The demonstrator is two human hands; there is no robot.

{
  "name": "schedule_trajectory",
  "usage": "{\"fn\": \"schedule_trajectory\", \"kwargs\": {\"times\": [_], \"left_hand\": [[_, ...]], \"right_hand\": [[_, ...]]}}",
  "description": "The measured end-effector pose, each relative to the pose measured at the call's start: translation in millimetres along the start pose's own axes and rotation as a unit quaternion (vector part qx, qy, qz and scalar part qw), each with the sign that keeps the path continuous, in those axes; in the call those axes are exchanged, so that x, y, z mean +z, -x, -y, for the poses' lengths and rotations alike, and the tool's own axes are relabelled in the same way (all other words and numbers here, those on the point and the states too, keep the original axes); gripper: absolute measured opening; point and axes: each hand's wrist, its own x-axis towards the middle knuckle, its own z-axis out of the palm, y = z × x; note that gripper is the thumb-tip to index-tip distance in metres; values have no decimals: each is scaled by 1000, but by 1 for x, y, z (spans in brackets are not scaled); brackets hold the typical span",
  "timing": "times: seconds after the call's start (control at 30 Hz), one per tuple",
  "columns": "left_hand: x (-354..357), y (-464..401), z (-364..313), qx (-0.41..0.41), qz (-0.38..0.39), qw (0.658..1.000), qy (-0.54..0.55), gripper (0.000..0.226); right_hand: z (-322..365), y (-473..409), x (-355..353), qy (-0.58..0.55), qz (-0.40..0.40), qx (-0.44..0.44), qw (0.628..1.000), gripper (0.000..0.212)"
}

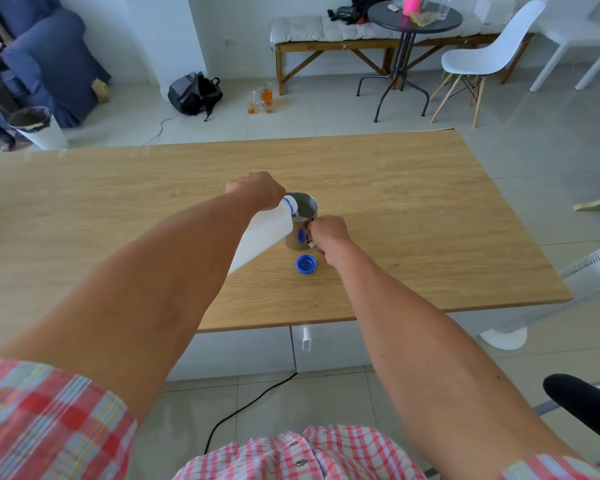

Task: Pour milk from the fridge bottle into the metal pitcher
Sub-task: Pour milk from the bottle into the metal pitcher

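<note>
Plaid sleeves at the bottom edge, my two bare forearms running up to mid-frame. Left to right: my left hand (257,188) is wrapped shut around the upper part of the milk bottle (264,237), gripping near the neck, I'd say for control over the tilt. Bottle is white, long axis running diagonally from lower left to upper right of centre, base low toward me, blue-ringed mouth pointing up-right and slightly down over the rim of the metal pitcher (302,221). Mouth sits just above the pitcher's opening, a thin white stream going in; milk visible inside, level hard to judge. Pitcher stands upright on the worktop (430,209), centre frame, touching or nearly touching the bottle's side. My right hand (326,237) is closed on the pitcher's handle on its right side, likely bracing it so it won't slide or tip under the pour. Blue cap (305,264) lies open side up on the worktop just below the pitcher, near my right wrist, parked clear of the pour. Judgement: pour is mid-way; next is levelling the bottle back. Risk: dribble down the bottle neck onto the worktop if the tilt eases slowly.
</note>
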Motion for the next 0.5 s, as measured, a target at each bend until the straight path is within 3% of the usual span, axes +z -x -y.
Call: {"fn": "schedule_trajectory", "kwargs": {"times": [0.5], "left_hand": [[0, -1, 1, 6, -1, 1000, -5, 28]], "right_hand": [[1, 1, -1, 6, 4, 7, 1000, 20]]}}
